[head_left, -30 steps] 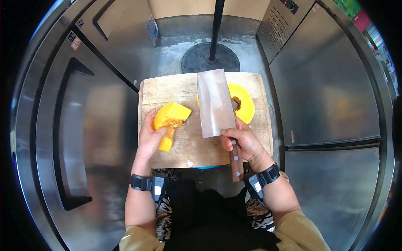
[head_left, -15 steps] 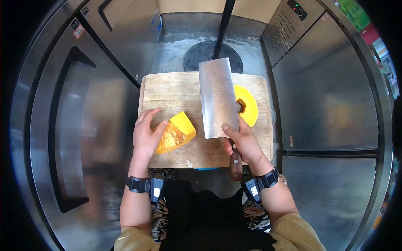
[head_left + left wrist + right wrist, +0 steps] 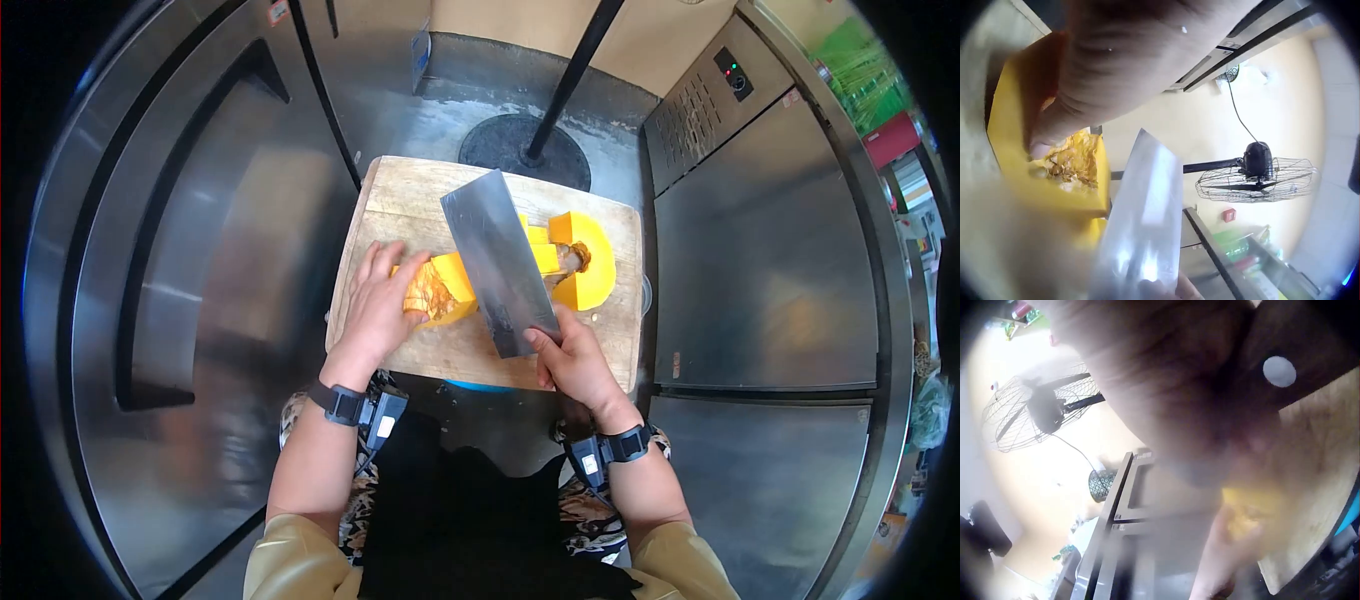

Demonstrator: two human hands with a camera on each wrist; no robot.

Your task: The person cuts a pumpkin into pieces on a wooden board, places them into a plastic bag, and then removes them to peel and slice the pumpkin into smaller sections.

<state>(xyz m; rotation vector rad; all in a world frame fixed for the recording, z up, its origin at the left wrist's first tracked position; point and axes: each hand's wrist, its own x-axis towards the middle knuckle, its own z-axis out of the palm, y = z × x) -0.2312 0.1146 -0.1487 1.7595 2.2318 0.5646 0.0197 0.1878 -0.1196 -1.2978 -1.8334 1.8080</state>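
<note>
My left hand [image 3: 375, 312] grips a chunk of pumpkin [image 3: 436, 292] on the left half of the wooden cutting board [image 3: 420, 195]. In the left wrist view the thumb presses at the stringy, seedy hollow of the pumpkin [image 3: 1079, 165]. My right hand [image 3: 582, 368] holds a cleaver [image 3: 495, 262] by its handle, thumb against the base of the broad blade. The blade slants up and left above the board, overlapping the chunk's right end in the head view. Right of the blade lie more yellow pumpkin pieces [image 3: 598, 262], partly hidden by it.
Steel cabinets [image 3: 770, 250] flank the board on both sides. Behind it stands a black pole on a round base [image 3: 500, 150], the stand of a fan [image 3: 1259, 181]. A blue object [image 3: 478, 385] shows under the board's near edge.
My left hand has turned the pumpkin chunk and shifted it right, closer to the cleaver. The cleaver has tilted leftward, exposing more of the pieces behind it. The head view has also swung.
</note>
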